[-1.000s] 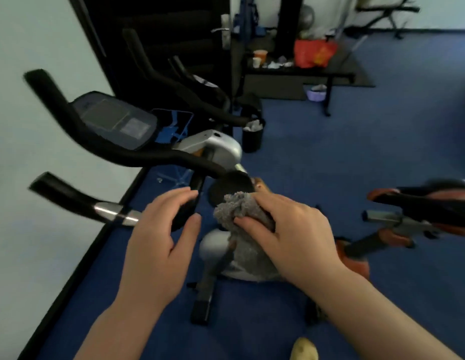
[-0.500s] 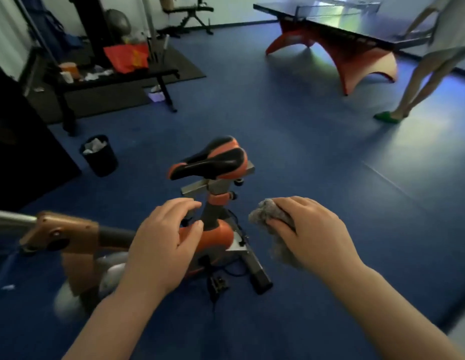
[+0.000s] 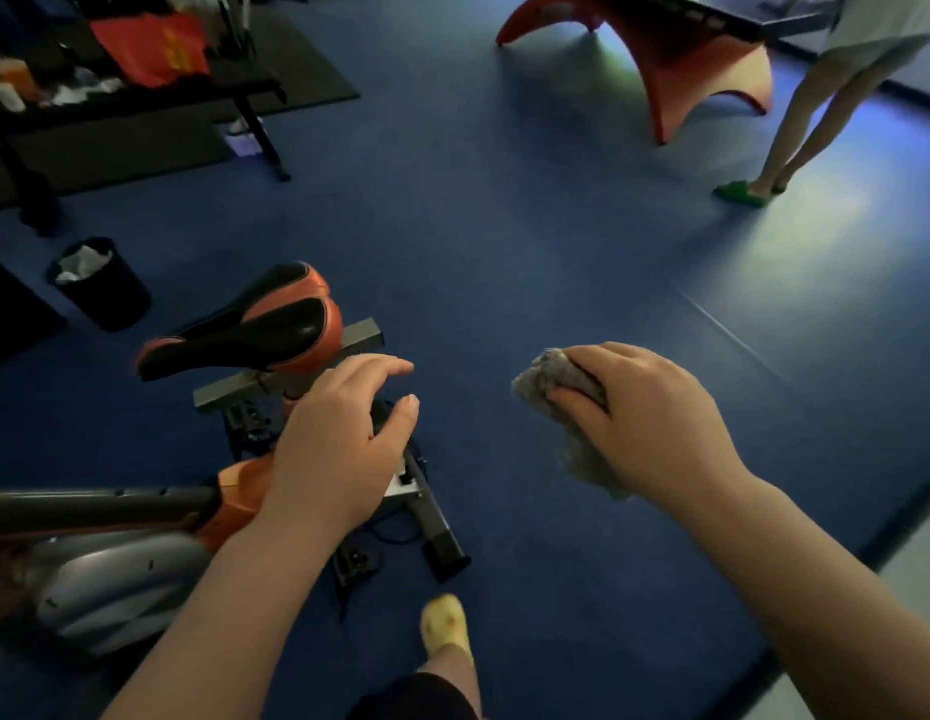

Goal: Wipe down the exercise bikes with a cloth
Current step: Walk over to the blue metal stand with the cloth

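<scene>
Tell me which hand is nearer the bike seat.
Left. The left hand hovers just right of the bike seat; the right hand, gripping the cloth, is farther right over open floor.

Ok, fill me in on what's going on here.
A person stands over an orange and black exercise bike in a gym room. The right hand grips a grey cloth, held in the air away from the bike. The left hand hovers open just behind the saddle. Nothing is being wiped at this instant.
</scene>
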A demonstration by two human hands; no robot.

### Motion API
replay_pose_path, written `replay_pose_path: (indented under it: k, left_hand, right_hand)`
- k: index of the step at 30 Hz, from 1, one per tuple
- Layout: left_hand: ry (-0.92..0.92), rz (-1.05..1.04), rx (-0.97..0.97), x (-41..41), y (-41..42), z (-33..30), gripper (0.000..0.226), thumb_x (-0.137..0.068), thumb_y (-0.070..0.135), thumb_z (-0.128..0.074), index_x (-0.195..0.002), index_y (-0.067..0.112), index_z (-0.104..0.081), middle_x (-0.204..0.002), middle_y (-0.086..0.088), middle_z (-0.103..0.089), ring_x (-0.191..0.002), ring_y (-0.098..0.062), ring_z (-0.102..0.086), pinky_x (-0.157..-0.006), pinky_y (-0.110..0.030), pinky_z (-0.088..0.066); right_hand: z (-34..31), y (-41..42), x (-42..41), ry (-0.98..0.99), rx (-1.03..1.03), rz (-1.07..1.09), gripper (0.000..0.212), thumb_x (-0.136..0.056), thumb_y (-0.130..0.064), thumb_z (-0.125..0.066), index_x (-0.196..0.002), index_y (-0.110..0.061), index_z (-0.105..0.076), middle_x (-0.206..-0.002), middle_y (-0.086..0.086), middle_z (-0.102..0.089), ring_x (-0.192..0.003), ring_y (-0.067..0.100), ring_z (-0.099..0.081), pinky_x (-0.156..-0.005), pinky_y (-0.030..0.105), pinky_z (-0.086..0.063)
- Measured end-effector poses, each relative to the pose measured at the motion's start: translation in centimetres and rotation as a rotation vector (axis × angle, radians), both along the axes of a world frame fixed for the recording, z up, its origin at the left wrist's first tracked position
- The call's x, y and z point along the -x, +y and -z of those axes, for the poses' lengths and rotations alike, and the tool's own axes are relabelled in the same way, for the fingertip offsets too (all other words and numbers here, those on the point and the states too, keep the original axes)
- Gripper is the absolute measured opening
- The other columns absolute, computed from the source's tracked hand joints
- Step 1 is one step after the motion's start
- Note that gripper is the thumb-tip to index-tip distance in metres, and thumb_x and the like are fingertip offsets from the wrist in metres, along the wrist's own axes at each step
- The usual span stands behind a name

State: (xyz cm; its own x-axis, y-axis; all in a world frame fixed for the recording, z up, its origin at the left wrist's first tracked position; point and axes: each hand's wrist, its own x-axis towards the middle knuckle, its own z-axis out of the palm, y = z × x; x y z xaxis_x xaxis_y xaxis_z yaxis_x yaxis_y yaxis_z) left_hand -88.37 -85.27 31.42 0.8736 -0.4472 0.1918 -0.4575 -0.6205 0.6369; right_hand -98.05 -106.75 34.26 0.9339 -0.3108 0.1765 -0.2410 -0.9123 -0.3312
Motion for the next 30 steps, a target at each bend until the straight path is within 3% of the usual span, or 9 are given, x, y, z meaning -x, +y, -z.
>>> replay_pose_path:
  k: [6,10,17,25,30]
  left_hand:
    - [-0.003,-0.097,0.029,-6.8,-5.0,1.1,0.029,-0.090,0.028,-0.054,-0.118,0.024,-0.060,-0.120,0.012,-0.058,-0.115,-0.008,-0.051,-0.097,-0.031,-0.042]
    - [0.011,-0.179,0.013,-10.8,-8.0,1.1,0.029,-0.091,0.029,-0.053,-0.118,0.024,-0.060,-0.122,0.013,-0.057,-0.116,-0.006,-0.049,-0.096,-0.022,-0.034]
    - [0.023,-0.301,-0.062,-17.4,-12.1,0.6,0.032,-0.092,0.032,-0.051,-0.123,0.026,-0.058,-0.127,0.015,-0.054,-0.120,-0.004,-0.046,-0.095,-0.019,-0.032]
    - [0.015,-0.635,-0.076,-28.0,-18.7,2.4,0.031,-0.092,0.030,-0.054,-0.122,0.025,-0.059,-0.127,0.014,-0.055,-0.120,-0.008,-0.047,-0.097,-0.025,-0.035]
    - [0.078,-0.808,-0.016,-33.7,-22.9,2.2,0.031,-0.092,0.033,-0.053,-0.122,0.028,-0.057,-0.126,0.017,-0.053,-0.118,-0.006,-0.047,-0.094,-0.028,-0.041]
  right_hand:
    - [0.9,-5.1,-8.6,0.016,0.018,-0.094,0.015,-0.090,-0.041,-0.054,-0.096,-0.031,-0.063,-0.089,-0.013,-0.063,-0.085,0.011,-0.056,-0.062,0.030,-0.046]
    - [0.7,-8.3,-14.3,0.040,0.012,-0.167,0.013,-0.090,-0.041,-0.054,-0.096,-0.032,-0.062,-0.089,-0.014,-0.063,-0.083,0.009,-0.056,-0.063,0.032,-0.049]
    - [0.7,-13.3,-24.9,0.047,0.010,-0.302,0.010,-0.089,-0.040,-0.055,-0.091,-0.032,-0.062,-0.086,-0.014,-0.062,-0.080,0.007,-0.055,-0.060,0.029,-0.048]
    - [2.7,-21.8,-41.8,0.058,0.000,-0.513,0.009,-0.089,-0.040,-0.057,-0.096,-0.037,-0.063,-0.089,-0.017,-0.062,-0.080,0.003,-0.050,-0.055,0.018,-0.035]
    - [1.5,-25.8,-51.7,0.105,0.039,-0.646,0.011,-0.091,-0.041,-0.054,-0.096,-0.036,-0.062,-0.089,-0.017,-0.060,-0.081,0.003,-0.051,-0.055,0.018,-0.038]
